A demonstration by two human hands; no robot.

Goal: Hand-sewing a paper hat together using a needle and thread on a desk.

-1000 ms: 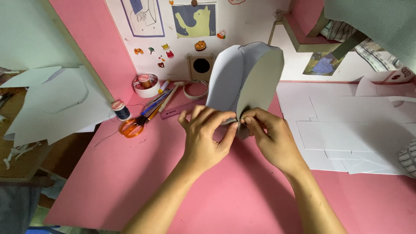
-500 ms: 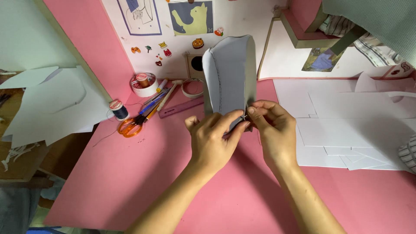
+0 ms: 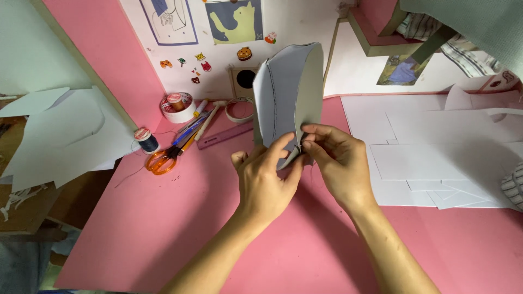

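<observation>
Lighting even, soft, fairly bright; no hard glare anywhere; source seems overhead and slightly behind the camera. Soft shadow of the arms falls on the pink tabletop (image 3: pixel 163 218); white sheets (image 3: pixel 436 141) at right near overexposed, edges faint. Focus sharp at centre; mild wide-angle stretch toward the corners; upper right corner darker, slightly blurred.

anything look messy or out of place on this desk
Mostly tidy. One loose thread trails from the spool across the pink desk, and pale scraps lie off its left edge. Both hands pinch the curved sheets.
</observation>
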